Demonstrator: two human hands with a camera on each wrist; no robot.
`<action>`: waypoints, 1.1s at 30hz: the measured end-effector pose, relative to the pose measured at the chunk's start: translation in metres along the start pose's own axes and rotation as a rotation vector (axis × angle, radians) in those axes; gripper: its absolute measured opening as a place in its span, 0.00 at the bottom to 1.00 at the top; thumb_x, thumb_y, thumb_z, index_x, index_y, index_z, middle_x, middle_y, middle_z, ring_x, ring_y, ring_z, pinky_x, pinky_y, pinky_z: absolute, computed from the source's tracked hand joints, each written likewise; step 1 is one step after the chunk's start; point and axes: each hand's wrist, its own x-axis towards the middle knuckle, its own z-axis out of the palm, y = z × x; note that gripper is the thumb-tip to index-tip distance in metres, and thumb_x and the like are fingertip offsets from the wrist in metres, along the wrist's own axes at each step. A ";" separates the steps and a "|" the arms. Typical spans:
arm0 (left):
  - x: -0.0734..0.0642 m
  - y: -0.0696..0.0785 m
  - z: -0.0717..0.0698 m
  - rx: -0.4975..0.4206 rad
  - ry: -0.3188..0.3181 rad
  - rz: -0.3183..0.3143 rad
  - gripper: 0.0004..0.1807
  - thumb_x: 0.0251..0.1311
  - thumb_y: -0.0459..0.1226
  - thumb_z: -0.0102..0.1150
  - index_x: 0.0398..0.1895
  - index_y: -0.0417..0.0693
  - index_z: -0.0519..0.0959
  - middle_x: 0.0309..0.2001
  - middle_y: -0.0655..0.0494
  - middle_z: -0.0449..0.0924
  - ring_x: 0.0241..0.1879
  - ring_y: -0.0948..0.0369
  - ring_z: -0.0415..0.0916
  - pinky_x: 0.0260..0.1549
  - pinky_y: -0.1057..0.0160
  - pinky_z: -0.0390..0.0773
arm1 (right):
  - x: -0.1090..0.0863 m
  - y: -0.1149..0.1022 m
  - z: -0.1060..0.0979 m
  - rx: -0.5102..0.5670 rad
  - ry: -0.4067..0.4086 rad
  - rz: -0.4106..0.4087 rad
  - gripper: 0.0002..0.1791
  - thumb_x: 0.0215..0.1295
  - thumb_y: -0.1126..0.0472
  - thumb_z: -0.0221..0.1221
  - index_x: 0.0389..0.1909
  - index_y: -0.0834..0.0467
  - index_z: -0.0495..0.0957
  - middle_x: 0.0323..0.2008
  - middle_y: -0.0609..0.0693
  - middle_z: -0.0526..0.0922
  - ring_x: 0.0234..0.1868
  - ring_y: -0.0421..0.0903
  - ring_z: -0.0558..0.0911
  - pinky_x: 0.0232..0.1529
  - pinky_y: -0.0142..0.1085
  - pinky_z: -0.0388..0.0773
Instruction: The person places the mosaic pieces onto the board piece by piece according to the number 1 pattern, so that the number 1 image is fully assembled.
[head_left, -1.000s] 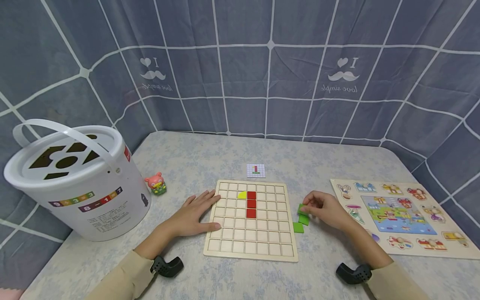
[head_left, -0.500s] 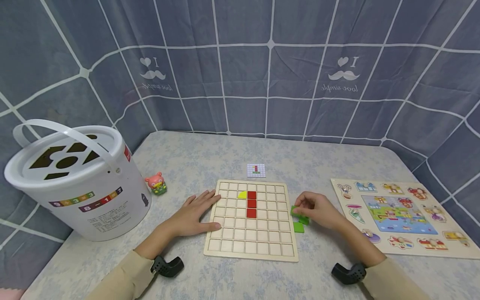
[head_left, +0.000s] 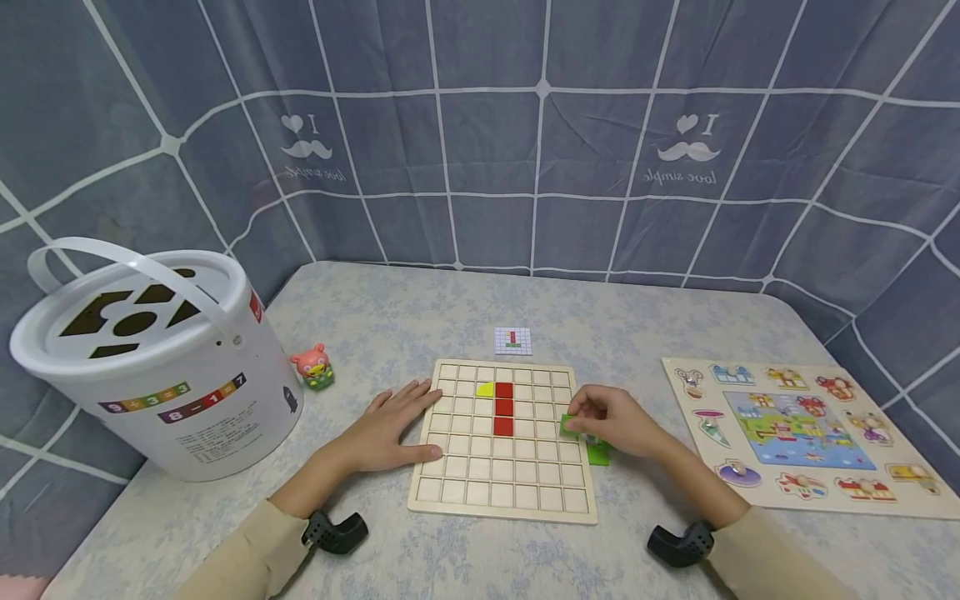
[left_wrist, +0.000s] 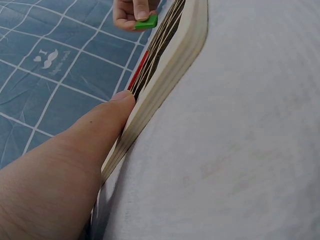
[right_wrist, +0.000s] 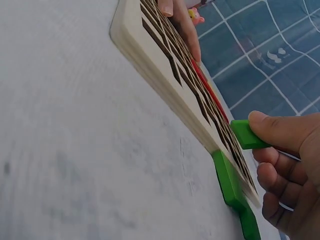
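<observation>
A wooden grid board (head_left: 457, 487) lies on the table, with several red square tiles (head_left: 503, 407) in one column and a yellow rounded tile (head_left: 486, 390) beside the top one. My right hand (head_left: 617, 421) pinches a green square tile (right_wrist: 243, 134) between thumb and fingers, over the board's right edge. More green tiles (right_wrist: 227, 182) lie on the table against that edge, partly under my hand in the head view. My left hand (head_left: 390, 432) lies spread at the board's left edge, its thumb (left_wrist: 122, 96) resting on the rim.
Behind the board lies a small pattern card (head_left: 512, 341). A white lidded bucket (head_left: 150, 367) and a pink toy figure (head_left: 312, 367) stand at the left. To the right lies a wooden picture puzzle (head_left: 802, 433). A tiled-print curtain (head_left: 495, 150) hangs behind the table.
My right hand has picked up a green tile from the small group and carried it left, over the board's right edge. My left hand has stayed in place.
</observation>
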 end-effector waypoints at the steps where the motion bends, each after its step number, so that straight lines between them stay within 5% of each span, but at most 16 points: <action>1: 0.000 0.000 0.000 0.000 0.000 0.000 0.48 0.57 0.62 0.60 0.76 0.50 0.57 0.76 0.46 0.49 0.75 0.47 0.43 0.67 0.38 0.40 | 0.001 0.000 0.001 0.005 -0.007 -0.005 0.07 0.62 0.64 0.66 0.37 0.61 0.79 0.26 0.49 0.77 0.21 0.39 0.71 0.21 0.30 0.69; 16: 0.001 0.000 0.000 -0.008 -0.001 -0.005 0.48 0.57 0.62 0.59 0.76 0.49 0.57 0.76 0.46 0.49 0.75 0.48 0.42 0.67 0.38 0.39 | 0.013 -0.024 0.020 -0.027 -0.041 0.004 0.05 0.61 0.67 0.66 0.34 0.61 0.79 0.26 0.48 0.76 0.24 0.39 0.71 0.25 0.29 0.68; 33: 0.000 0.000 -0.001 -0.010 0.000 0.001 0.49 0.57 0.62 0.59 0.76 0.49 0.57 0.76 0.46 0.49 0.75 0.48 0.42 0.68 0.38 0.39 | 0.030 -0.027 0.040 0.022 -0.082 -0.062 0.07 0.58 0.62 0.69 0.33 0.57 0.79 0.27 0.47 0.77 0.26 0.41 0.71 0.27 0.29 0.67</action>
